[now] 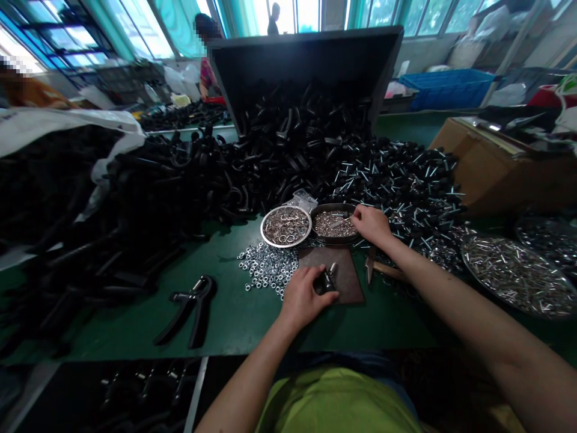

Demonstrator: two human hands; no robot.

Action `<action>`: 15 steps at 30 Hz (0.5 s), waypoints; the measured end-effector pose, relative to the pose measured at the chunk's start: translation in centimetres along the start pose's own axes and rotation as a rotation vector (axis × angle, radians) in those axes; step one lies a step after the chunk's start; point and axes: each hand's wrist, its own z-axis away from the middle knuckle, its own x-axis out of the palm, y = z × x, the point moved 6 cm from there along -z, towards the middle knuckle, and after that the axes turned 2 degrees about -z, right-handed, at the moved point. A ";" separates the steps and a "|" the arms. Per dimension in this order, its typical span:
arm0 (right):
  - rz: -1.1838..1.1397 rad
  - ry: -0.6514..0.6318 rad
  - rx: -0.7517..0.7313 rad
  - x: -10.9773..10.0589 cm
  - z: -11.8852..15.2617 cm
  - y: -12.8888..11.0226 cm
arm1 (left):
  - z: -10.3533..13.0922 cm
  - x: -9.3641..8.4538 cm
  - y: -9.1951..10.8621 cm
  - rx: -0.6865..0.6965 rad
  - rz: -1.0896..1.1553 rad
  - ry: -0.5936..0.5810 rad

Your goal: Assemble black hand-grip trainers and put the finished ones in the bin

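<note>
Over the brown square pad [351, 279], my left hand [308, 296] has its thumb and fingers closed around a small black part [328, 279] with a metal spring on it. My right hand [370, 225] is pinched at the right rim of a dark oval dish [333, 224] of small metal pieces; what its fingertips hold is too small to name. A round silver dish [286, 227] of rings and pins stands beside the dark one. Loose nuts [268, 264] lie left of the pad. One black hand grip [192, 310] rests on the green table [243, 325].
A hammer [385, 269] lies right of the pad. Black handles [180, 174] are heaped at left, before a tipped grey bin [311, 54]. Bolted knobs [396, 180], a carton [487, 162] and a tray of pins [518, 276] are at right. People are beyond the table.
</note>
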 end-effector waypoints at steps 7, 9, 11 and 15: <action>-0.739 0.009 0.048 -0.6 4.0 -0.2 | 1.0 0.6 -1.7 -0.726 1.261 -0.037; -1.024 -0.043 0.095 0.2 5.9 -0.7 | 1.6 0.9 -1.4 -0.826 1.460 -0.033; -1.143 -0.125 0.128 1.0 7.8 -1.6 | 1.9 1.0 -1.1 -0.860 1.564 -0.035; -1.237 -0.283 0.102 2.3 10.8 -4.2 | 2.2 1.4 -0.5 -0.857 1.660 -0.079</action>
